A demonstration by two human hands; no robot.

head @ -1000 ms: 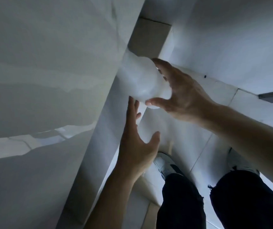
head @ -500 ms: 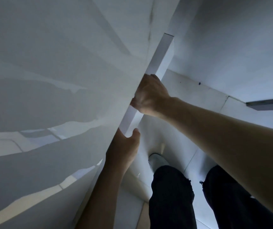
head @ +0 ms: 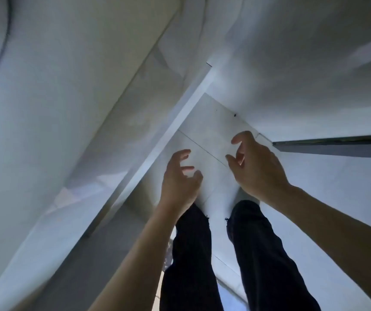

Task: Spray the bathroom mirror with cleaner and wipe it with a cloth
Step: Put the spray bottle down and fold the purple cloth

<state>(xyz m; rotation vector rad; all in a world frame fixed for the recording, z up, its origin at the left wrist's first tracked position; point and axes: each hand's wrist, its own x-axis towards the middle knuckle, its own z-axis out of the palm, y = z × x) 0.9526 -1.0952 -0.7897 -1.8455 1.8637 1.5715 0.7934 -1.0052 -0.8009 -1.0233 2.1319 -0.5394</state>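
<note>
I look steeply down along a white counter. My left hand (head: 180, 182) hovers in front of the counter's front edge (head: 157, 142), fingers loosely curled, holding nothing. My right hand (head: 256, 169) hangs a little to the right at about the same height, fingers and thumb relaxed and apart, also empty. Neither hand touches the counter. No mirror, spray bottle or cloth shows in this frame.
A pale basin rim (head: 90, 75) fills the upper left. Below lie light floor tiles (head: 213, 126) and my dark trouser legs (head: 191, 254). A white wall (head: 303, 75) stands on the right, with a dark strip (head: 337, 147) at its foot.
My right hand held a white bundle, then pushed in under the counter edge with the left hand beside it. Now both hands are drawn back, empty, and the bundle is out of sight.
</note>
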